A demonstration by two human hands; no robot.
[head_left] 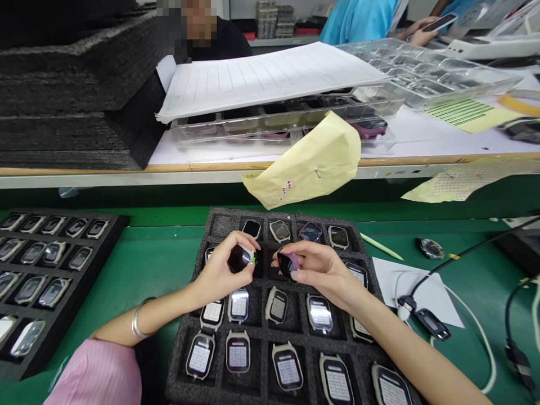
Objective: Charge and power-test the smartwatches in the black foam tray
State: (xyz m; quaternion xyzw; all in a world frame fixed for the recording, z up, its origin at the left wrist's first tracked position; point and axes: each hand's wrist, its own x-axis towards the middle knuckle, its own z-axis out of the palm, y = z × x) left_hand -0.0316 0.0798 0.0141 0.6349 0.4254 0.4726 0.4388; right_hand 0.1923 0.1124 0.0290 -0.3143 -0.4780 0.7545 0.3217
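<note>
My left hand [228,264] is closed around a light-framed smartwatch case [241,257] with a dark screen and a small green spot at its edge. In my right hand [323,270] a purple smartwatch case [288,263], also dark-screened, is pinched between thumb and fingers. Both hands are above a black foam tray [257,351] divided into compartments. Strapless watch cases lie in it, many with lit screens, such as one smartwatch [287,367] in the front row. My forearms and hands hide some compartments.
Another foam tray [112,225] of watch cases lies at left. At right are a green pen [382,246], white paper [447,304], a small dark device [432,323] and cables. Above, a shelf [211,169] bears foam stacks [76,84], plastic trays and papers. People are behind it.
</note>
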